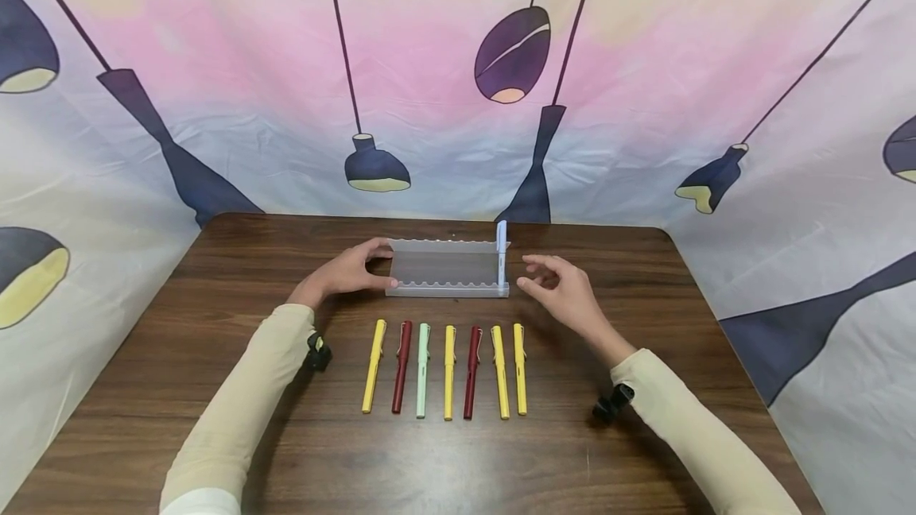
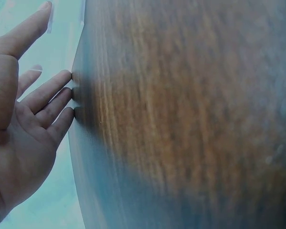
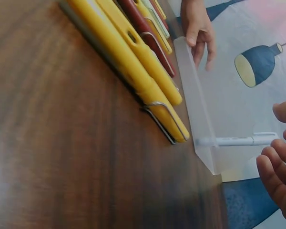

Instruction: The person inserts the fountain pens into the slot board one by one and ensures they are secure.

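On the table (image 1: 358, 467), the rack (image 1: 451, 292) is gripped across one end by the left hand (image 1: 347, 269), seemingly for steadiness; the right hand (image 1: 569, 292) is held empty, loosely curled.

A pale cream left sleeve (image 1: 239, 408) is covering the arm down to the wrist, and a matching right sleeve (image 1: 697, 427) is covering the other. Both are fitting fairly closely, their plain fabric creasing lightly. White cloth (image 1: 203, 502) is showing at the left one's upper end. A small, blocky black left wrist camera (image 1: 319, 351) and a similar black right wrist camera (image 1: 613, 404) are jutting out beside the cuffs.
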Action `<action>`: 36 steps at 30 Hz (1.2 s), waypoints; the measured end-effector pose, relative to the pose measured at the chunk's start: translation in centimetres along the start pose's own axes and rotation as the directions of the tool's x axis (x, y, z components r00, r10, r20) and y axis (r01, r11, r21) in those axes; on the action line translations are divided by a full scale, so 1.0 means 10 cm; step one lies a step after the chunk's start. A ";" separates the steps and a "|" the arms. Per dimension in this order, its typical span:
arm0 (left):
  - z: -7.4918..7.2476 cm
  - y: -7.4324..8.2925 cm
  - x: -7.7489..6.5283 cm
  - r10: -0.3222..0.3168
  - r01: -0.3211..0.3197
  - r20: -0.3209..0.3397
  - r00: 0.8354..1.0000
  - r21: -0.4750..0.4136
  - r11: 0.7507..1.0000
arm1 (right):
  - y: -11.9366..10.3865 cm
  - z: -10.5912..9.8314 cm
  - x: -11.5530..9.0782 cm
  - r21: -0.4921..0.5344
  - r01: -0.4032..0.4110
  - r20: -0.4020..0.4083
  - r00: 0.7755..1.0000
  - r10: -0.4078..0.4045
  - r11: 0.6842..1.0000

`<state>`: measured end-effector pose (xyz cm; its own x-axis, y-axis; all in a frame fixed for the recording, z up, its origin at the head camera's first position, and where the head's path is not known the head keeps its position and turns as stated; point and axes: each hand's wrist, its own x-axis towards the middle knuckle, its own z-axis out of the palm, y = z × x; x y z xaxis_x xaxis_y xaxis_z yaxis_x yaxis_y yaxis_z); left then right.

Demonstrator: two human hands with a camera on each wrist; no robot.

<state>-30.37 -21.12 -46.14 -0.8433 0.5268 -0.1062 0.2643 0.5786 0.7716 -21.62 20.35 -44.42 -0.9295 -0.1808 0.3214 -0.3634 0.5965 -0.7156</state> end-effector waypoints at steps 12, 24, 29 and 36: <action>0.01 -0.02 -0.01 -0.011 0.011 0.000 1.000 0.006 1.000 | -0.04 0.10 -0.34 -0.041 -0.073 0.084 0.994 0.077 0.996; 0.00 -0.06 0.02 -0.012 0.012 0.000 1.000 -0.011 1.000 | 0.01 0.17 -0.54 -0.072 -0.105 0.105 0.988 0.112 0.992; 0.01 -0.08 0.04 -0.012 0.011 -0.010 1.000 -0.021 1.000 | -0.01 0.17 -0.61 -0.074 -0.130 0.121 0.983 0.138 0.989; 0.02 0.10 -0.02 -0.023 0.023 -0.009 1.000 -0.012 1.000 | 0.00 0.20 -0.67 -0.097 -0.133 0.113 0.983 0.144 0.986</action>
<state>-29.82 -20.50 -45.50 -0.8535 0.5076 -0.1178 0.2395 0.5830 0.7764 -15.46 19.99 -47.81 -0.9732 -0.1800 0.1432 -0.2286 0.6884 -0.6883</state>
